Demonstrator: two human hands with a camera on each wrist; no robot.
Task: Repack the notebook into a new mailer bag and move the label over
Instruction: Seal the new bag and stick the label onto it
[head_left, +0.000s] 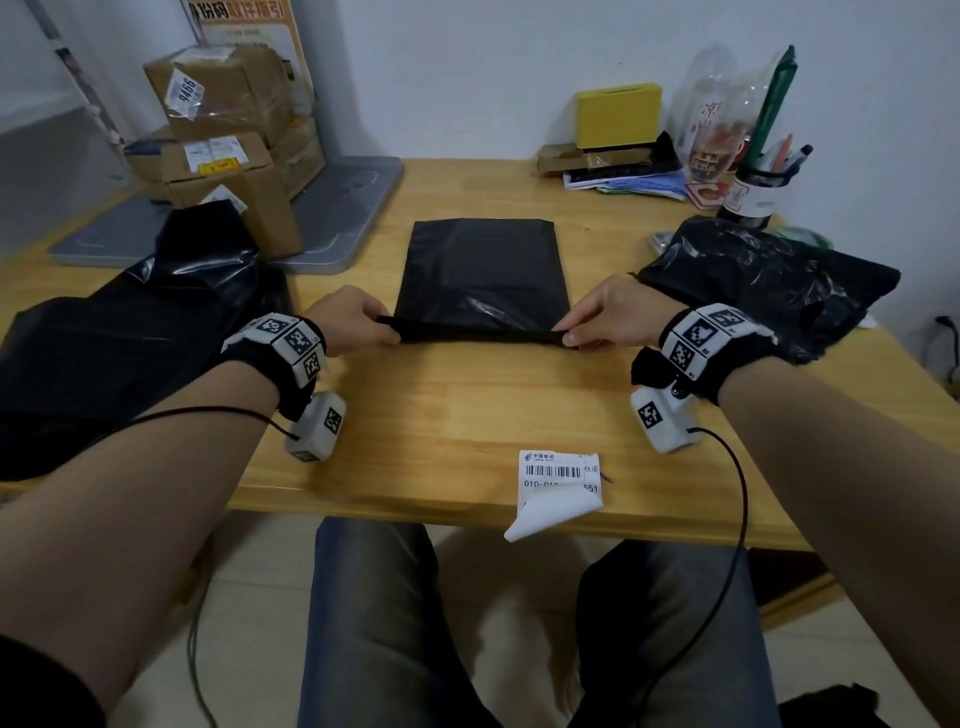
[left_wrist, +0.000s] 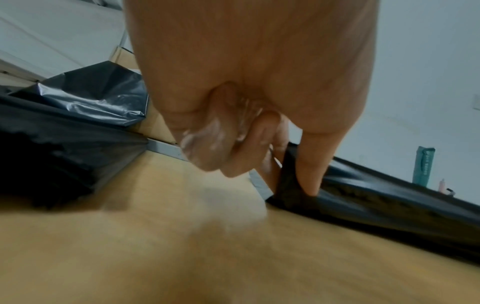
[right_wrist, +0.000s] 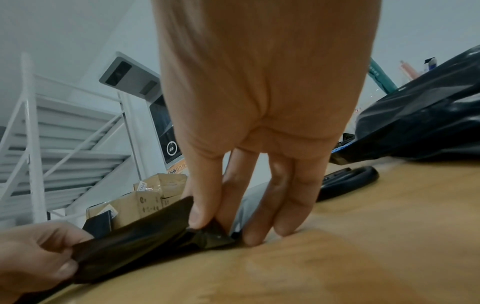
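Note:
A black mailer bag (head_left: 480, 270) lies flat in the middle of the wooden table (head_left: 441, 410), its near flap folded up. My left hand (head_left: 358, 325) pinches the flap's left corner (left_wrist: 288, 170) between thumb and fingers. The right hand (head_left: 587, 327) pinches the right corner (right_wrist: 207, 230), with two fingers resting on the table. A white shipping label (head_left: 558, 491) with a barcode lies at the table's near edge, its lower part curled up and hanging over. The notebook is not visible; whether it is inside the bag I cannot tell.
Crumpled black bags lie at the left (head_left: 130, 332) and at the right (head_left: 769, 280). Cardboard parcels (head_left: 228, 140) stand on a grey scale at the back left. A yellow box (head_left: 618, 114), papers and a pen holder (head_left: 753, 192) sit at the back right. Black scissors (right_wrist: 348, 181) lie beside my right hand.

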